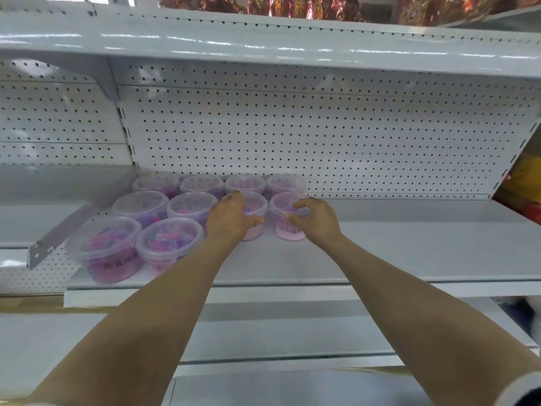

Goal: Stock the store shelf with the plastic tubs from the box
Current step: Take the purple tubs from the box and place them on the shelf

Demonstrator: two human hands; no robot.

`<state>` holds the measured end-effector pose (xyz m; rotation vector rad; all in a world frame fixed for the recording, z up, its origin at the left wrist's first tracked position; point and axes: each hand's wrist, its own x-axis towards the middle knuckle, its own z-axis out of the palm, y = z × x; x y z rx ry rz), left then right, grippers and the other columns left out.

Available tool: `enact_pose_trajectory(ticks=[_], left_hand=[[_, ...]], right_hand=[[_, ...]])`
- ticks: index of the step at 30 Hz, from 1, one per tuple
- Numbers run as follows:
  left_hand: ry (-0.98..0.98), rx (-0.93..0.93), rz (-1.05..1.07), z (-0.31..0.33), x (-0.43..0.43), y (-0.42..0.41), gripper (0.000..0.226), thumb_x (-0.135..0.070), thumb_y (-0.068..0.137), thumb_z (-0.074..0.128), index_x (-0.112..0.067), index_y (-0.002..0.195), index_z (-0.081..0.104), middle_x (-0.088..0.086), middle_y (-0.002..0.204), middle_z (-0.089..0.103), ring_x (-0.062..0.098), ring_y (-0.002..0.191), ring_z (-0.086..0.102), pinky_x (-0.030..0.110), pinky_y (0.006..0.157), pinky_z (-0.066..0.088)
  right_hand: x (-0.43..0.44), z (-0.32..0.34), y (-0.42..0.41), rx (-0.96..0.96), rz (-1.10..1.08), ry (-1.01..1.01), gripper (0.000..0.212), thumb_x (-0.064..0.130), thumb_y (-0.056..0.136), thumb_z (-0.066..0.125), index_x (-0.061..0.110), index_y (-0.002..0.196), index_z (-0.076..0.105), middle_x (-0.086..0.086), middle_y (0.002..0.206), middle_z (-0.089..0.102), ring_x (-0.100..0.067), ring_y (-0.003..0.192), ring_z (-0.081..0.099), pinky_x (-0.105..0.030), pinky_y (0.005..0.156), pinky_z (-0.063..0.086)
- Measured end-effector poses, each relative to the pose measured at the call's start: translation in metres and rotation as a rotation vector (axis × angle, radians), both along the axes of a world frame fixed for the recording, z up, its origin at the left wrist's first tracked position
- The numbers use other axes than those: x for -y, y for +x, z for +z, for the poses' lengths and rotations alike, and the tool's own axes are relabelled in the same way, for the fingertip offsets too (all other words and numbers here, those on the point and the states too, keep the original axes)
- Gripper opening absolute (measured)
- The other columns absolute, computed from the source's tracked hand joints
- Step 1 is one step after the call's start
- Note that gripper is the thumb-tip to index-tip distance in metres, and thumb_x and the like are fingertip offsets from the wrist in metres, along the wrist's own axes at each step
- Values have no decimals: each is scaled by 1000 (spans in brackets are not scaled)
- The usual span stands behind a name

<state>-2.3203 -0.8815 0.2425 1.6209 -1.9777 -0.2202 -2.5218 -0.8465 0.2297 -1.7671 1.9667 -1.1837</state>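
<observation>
Two tubs on shelf [380,259], left hand [231,218] clasping one [254,209], right hand [314,221] clasping other [288,215].

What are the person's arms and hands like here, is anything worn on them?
Both forearms are bare from wrist to near the elbow. The left hand and right hand wear no gloves, and no rings, watch or bracelets are visible. A light-coloured sleeve edge with a dark trim line shows at the bottom right corner. No markings can be seen.
</observation>
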Motion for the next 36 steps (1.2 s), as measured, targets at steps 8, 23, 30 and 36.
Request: enact_pose_trajectory(ticks=[8, 23, 30, 36], left_hand=[[-10, 58, -42, 7, -7, -7, 70, -51, 74, 74, -10, 125, 52, 13, 122, 61, 31, 115, 54, 39, 94, 44], [19, -132, -203, 35, -162, -137, 68, -58, 88, 51, -12, 138, 42, 14, 139, 47, 34, 129, 42, 45, 101, 43], [74, -195, -341, 23, -296, -233, 68, -55, 88, 54, -13, 140, 39, 11, 140, 45, 31, 128, 42, 44, 100, 42], [117, -213, -455, 5, -389, -304, 63, -51, 87, 59, -13, 135, 43, 12, 132, 52, 31, 121, 50, 42, 95, 46]], right_hand=[[-22, 25, -5, -175, -80, -1, 50, 39, 80, 76, 18, 124, 64, -4, 126, 65, -22, 118, 58, -32, 89, 50], [-212, 60, -124, -224, -273, 62, 59, 49, 97, 50, 11, 142, 42, -16, 135, 54, -32, 122, 53, -35, 96, 42], [-364, 55, -210, -260, -361, 140, 61, 47, 94, 57, 13, 142, 41, -17, 132, 56, -33, 120, 55, -35, 93, 43], [-468, 42, -281, -227, -482, 212, 59, 48, 91, 59, 12, 137, 46, -14, 124, 63, -34, 115, 59, -30, 80, 40]])
